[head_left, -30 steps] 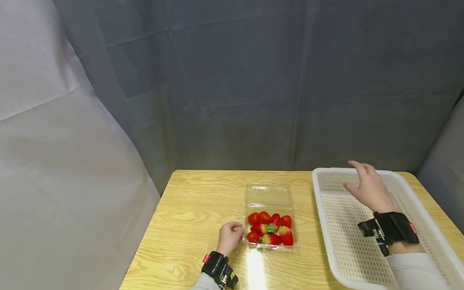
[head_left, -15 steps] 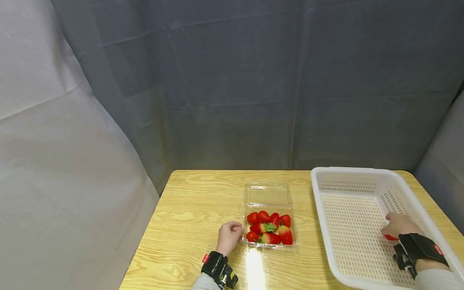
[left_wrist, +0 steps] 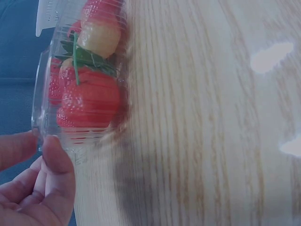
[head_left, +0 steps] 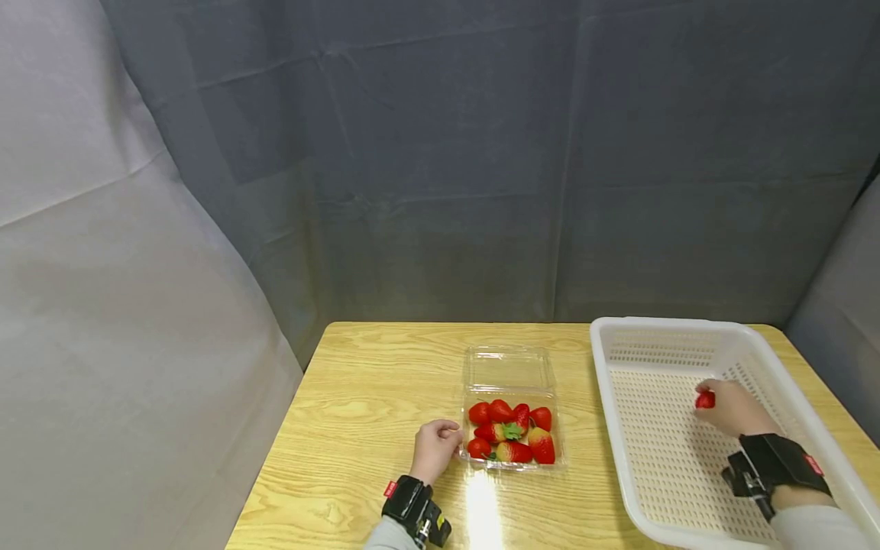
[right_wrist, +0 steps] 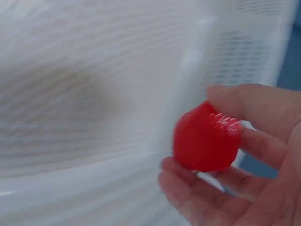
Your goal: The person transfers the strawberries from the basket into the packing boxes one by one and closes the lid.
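A clear plastic clamshell (head_left: 510,370) lies on the table with its lid folded back. Several red strawberries (head_left: 541,445), some pale near the top, fill its base. At its near left corner my left hand (head_left: 432,452) pinches the rim between thumb and finger; the left wrist view shows the fingertips (left_wrist: 55,153) at that corner. Over the white basket (head_left: 656,458), my right hand (head_left: 737,410) grips a single red strawberry (right_wrist: 207,139). In the right wrist view, thumb and fingers surround it, above the basket's slotted floor.
The basket, with raised walls, takes up the right side of the wooden table (head_left: 357,428). A dark grey cloth (head_left: 440,191) hangs behind the table, and a light cloth (head_left: 124,344) hangs at the left.
My right hand went down into the basket, took hold of a strawberry, and has since risen a little and moved left with it. The left hand stays at the clamshell's corner.
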{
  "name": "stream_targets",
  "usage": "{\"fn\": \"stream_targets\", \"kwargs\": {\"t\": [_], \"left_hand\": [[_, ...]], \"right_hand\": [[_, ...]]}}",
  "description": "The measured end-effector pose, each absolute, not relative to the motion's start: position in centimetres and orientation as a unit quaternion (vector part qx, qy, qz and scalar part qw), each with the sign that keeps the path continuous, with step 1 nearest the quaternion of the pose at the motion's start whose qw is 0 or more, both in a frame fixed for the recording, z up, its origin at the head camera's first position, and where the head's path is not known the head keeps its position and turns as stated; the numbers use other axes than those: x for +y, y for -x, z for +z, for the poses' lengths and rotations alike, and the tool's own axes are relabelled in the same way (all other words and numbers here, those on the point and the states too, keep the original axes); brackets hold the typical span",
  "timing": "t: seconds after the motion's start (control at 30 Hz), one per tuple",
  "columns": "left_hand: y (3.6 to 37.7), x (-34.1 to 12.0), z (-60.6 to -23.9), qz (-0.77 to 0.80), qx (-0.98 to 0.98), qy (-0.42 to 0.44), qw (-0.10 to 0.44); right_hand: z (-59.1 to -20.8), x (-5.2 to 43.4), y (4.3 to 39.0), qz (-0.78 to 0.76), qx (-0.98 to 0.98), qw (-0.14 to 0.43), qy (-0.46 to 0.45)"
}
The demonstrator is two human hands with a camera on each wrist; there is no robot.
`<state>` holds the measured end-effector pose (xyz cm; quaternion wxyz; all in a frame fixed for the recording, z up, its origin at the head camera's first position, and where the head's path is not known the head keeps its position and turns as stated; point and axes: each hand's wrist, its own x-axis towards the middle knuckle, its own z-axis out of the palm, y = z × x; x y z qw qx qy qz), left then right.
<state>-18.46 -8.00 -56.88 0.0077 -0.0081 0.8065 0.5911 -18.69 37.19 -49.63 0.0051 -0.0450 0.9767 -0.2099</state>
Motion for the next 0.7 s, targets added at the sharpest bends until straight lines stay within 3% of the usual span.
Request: {"fn": "stream_targets", "kwargs": {"t": [0.13, 0.27, 0.43, 0.7], "left_hand": [[18.4, -8.0, -56.9, 0.59, 0.807, 0.008, 0.005], [18.3, -8.0, -56.8, 0.593, 0.806, 0.005, 0.002], [18.4, -8.0, -56.7, 0.596, 0.803, 0.007, 0.0], [18.5, -8.0, -57.0, 0.605, 0.796, 0.005, 0.003]], "right_hand": [[-45.3, 31.9, 19.1, -0.238, 0.957, -0.115, 0.117], [-42.6, 26.1, 19.2, -0.263, 0.928, -0.154, 0.213], [-42.9, 19.9, 18.9, -0.257, 0.915, -0.092, 0.298], [-47.7, 14.8, 18.3, -0.17, 0.921, 0.035, 0.35]]}}
